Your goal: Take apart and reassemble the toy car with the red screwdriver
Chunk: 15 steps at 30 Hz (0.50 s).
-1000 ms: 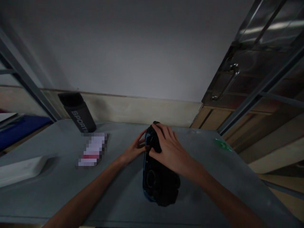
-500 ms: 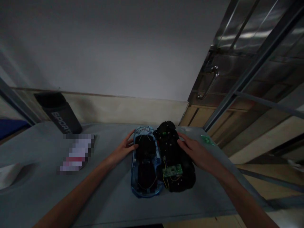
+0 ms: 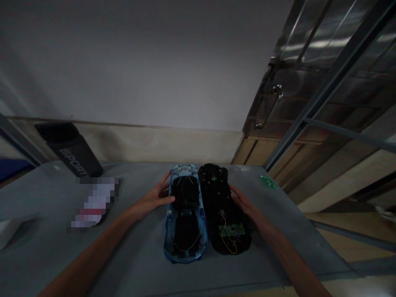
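- Left arm: forearm enters from the lower left and slants up and inward. Left hand (image 3: pixel 153 199) lies at the outer long side of the blue shell (image 3: pixel 202 225), thumb over the rim, fingers spread along the outer wall. Grip: closed on that edge, thumb and forefinger well apart along it.
- Right arm: forearm enters from the lower right and slants up and inward. Right hand (image 3: pixel 246 206) touches the outer long side of the black chassis (image 3: pixel 216 196), fingers bent against it, back of the hand turned outward. Grip: cannot tell whether I pinch the edge or only rest against it; the thumb is unclear.
- Shell: on the table (image 3: pixel 139 258) in front of me, lengthwise, hollow side up like a tray. Inside sit dark parts (image 3: pixel 186 231), with a thin wire curving over the near one.
- Chassis: just right of the shell, inner face up, near end wider. It carries a green board (image 3: pixel 232 229) and a looping yellow wire (image 3: pixel 223 233).
- Bottle (image 3: pixel 74 152): dark, lidded, marked SPORT, far left by the wall; contents not visible.
- Flat item (image 3: pixel 95 202), face blurred, near the bottle; a white item (image 3: pixel 8 231) at the left edge of view.
- Green packet (image 3: pixel 269 182): far right of the table; contents unclear.
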Tool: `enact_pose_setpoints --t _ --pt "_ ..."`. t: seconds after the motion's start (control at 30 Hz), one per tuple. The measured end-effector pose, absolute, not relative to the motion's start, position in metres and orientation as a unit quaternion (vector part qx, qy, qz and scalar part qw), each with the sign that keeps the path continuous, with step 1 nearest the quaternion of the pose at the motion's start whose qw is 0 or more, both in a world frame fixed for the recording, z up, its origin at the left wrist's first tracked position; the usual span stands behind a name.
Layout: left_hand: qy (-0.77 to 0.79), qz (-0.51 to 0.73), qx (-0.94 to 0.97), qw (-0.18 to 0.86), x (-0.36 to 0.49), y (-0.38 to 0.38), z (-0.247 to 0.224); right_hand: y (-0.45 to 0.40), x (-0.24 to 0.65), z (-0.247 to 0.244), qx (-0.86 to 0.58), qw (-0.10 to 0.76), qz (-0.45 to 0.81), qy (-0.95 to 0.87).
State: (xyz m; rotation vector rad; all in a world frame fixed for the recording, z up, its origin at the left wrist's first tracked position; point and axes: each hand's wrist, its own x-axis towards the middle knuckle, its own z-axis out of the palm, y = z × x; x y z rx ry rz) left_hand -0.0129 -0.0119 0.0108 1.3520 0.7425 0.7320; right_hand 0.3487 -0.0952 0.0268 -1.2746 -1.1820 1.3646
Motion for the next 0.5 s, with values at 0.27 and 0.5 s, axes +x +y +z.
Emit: enact_pose_setpoints --t 0.27,0.5 --pt "0.337 0.306 0.61 0.649 -0.019 -0.009 0.007 -0.087 0.348 0.016 -0.496 0.492 0.582 -0.417" --pt "0.34 0.308 0.613 0.643 -0.018 -0.009 0.005 -0.08 0.334 0.03 -0.482 0.49 0.642 -0.34"
